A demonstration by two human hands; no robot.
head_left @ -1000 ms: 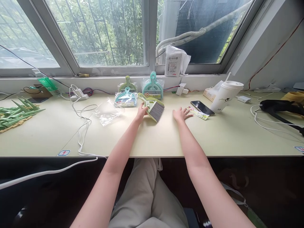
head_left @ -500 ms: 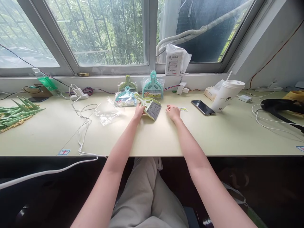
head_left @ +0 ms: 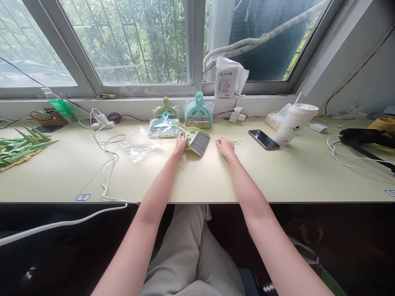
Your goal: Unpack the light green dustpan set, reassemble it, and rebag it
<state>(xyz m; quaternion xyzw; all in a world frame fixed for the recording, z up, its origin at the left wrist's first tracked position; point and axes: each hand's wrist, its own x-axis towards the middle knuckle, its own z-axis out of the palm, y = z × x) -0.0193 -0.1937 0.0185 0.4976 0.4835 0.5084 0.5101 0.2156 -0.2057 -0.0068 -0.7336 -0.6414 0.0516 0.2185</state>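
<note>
Head view: green plastic brush-and-dustpan set (head_left: 196, 139), grey-bristled, fan-shaped, at frame centre, gripped by left hand (head_left: 182, 144); right hand (head_left: 225, 146), fingers curled, lies apart, right of the bristles.

left hand (head_left: 181, 144): some fingers hidden by the green brush set (head_left: 195, 139). right hand (head_left: 226, 147): covers part of a printed card (head_left: 237, 142); grip on it cannot be determined, card print too small to read. green packaged set (head_left: 166, 107): lower part obscured by the blue packaged set (head_left: 165, 126). white package (head_left: 226, 82): fine print illegible. green leaf bundle (head_left: 26, 146): cut off by left edge. black strap (head_left: 353, 139): cut off by right edge.
</note>
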